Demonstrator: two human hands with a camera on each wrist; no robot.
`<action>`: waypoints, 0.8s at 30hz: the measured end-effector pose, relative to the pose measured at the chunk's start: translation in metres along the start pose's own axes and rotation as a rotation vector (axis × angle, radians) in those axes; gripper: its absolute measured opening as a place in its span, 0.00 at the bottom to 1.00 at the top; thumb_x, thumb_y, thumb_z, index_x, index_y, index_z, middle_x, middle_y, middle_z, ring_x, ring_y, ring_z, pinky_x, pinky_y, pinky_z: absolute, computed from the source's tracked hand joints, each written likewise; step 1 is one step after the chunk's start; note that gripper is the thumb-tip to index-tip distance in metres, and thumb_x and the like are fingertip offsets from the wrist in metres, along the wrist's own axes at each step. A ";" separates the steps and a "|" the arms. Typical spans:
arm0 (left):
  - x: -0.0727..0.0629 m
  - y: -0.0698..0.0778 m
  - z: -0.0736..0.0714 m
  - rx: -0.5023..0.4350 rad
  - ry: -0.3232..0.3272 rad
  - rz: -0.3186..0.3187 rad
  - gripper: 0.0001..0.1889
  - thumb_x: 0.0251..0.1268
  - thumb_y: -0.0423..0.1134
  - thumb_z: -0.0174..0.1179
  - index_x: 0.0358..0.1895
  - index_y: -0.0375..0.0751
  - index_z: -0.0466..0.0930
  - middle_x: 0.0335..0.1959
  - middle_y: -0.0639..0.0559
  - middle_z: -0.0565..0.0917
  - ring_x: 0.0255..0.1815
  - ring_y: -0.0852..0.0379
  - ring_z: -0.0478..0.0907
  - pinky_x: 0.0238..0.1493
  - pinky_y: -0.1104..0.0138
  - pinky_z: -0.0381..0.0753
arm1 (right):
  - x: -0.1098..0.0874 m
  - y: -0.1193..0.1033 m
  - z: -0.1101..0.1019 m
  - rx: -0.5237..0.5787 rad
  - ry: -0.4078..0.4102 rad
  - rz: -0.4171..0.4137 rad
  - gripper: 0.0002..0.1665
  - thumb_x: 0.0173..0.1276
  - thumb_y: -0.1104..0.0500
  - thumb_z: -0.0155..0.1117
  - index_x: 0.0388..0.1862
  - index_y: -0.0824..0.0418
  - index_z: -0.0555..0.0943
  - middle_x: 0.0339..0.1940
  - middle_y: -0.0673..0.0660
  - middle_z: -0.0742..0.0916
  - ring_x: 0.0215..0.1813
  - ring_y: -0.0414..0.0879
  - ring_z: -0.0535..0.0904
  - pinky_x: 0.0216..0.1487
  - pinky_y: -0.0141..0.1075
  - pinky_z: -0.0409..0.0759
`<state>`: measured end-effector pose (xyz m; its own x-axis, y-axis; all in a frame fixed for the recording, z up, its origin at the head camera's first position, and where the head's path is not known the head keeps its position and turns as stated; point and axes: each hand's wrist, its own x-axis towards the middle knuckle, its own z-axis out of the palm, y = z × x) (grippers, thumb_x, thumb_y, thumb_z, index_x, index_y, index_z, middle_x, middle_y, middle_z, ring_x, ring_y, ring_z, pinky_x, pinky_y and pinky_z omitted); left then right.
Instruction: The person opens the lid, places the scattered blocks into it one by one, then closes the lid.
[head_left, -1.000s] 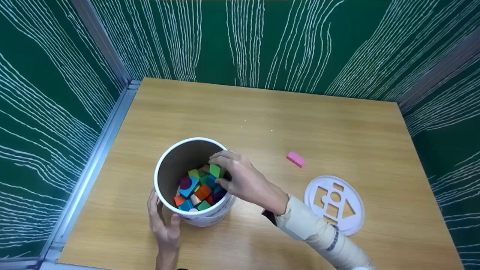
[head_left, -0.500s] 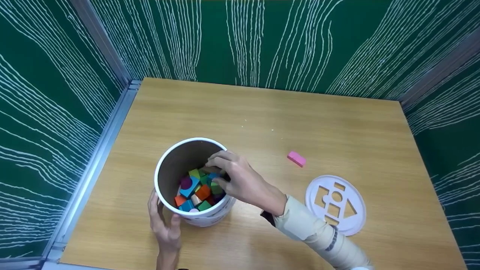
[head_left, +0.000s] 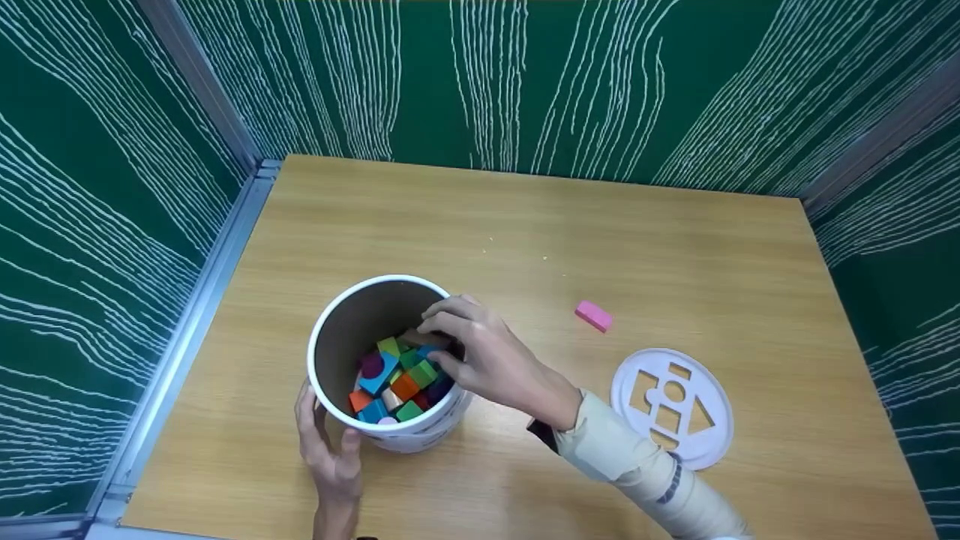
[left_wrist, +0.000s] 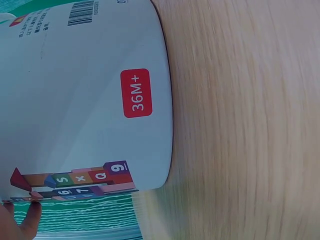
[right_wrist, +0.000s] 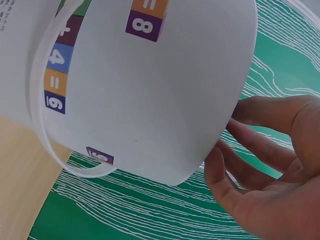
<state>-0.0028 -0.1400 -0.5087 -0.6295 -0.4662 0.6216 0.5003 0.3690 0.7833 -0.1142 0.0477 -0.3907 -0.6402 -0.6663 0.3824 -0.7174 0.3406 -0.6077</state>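
Note:
A white bucket [head_left: 313, 360] stands on the table, filled partway with coloured blocks. My left hand [head_left: 330, 457] holds the bucket's near left side, its thumb and fingers spread about the wall; two fingertips show at the lower left corner of the left wrist view. Over the rim reaches my right hand [head_left: 487, 352], its thumb and fingers apart with nothing seen between them. Just below its thumb lies a green block [head_left: 422, 373] on the pile. A plain wooden block [head_left: 425, 340] is partly hidden by the fingers. In the right wrist view the bucket's rim hides the fingertips.
A pink block [head_left: 594, 316] lies on the table right of the bucket. Nearer, a white round lid [head_left: 718, 420] with shape cutouts lies flat beside the right sleeve. Green walls with white lines enclose the table [head_left: 540, 225]. The bucket's handle [right_wrist: 42, 135] hangs at its side.
My right hand has lowered a green block and let go of it onto the pile, and its fingers have spread. The left hand and bucket have stayed put.

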 end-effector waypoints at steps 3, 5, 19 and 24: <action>0.000 -0.001 0.001 -0.015 0.003 0.002 0.33 0.63 0.42 0.57 0.62 0.19 0.59 0.65 0.38 0.67 0.63 0.40 0.64 0.64 0.65 0.64 | -0.002 0.003 -0.002 0.000 0.021 0.001 0.12 0.58 0.66 0.68 0.42 0.60 0.83 0.46 0.54 0.81 0.49 0.43 0.72 0.47 0.29 0.77; 0.000 0.000 0.001 -0.011 0.002 -0.002 0.33 0.63 0.41 0.56 0.63 0.19 0.59 0.64 0.36 0.67 0.63 0.40 0.64 0.64 0.65 0.64 | -0.003 0.005 -0.003 -0.005 0.035 0.016 0.12 0.58 0.66 0.68 0.42 0.59 0.83 0.45 0.53 0.80 0.48 0.43 0.72 0.47 0.29 0.77; -0.002 0.000 0.000 0.022 0.008 -0.006 0.32 0.64 0.40 0.55 0.62 0.19 0.59 0.66 0.46 0.67 0.64 0.42 0.64 0.64 0.66 0.64 | -0.017 0.033 -0.011 -0.051 0.140 0.042 0.11 0.59 0.63 0.69 0.41 0.60 0.82 0.43 0.52 0.80 0.47 0.42 0.74 0.50 0.31 0.77; -0.003 -0.001 0.001 0.021 0.007 0.001 0.32 0.65 0.42 0.56 0.62 0.19 0.59 0.66 0.46 0.67 0.64 0.42 0.64 0.64 0.66 0.64 | -0.023 0.043 -0.013 -0.050 0.165 0.048 0.11 0.59 0.62 0.69 0.42 0.60 0.82 0.43 0.52 0.80 0.47 0.42 0.74 0.50 0.32 0.77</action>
<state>-0.0018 -0.1385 -0.5106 -0.6246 -0.4715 0.6226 0.4885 0.3861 0.7825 -0.1338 0.0864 -0.4162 -0.7074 -0.5319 0.4655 -0.6952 0.4044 -0.5943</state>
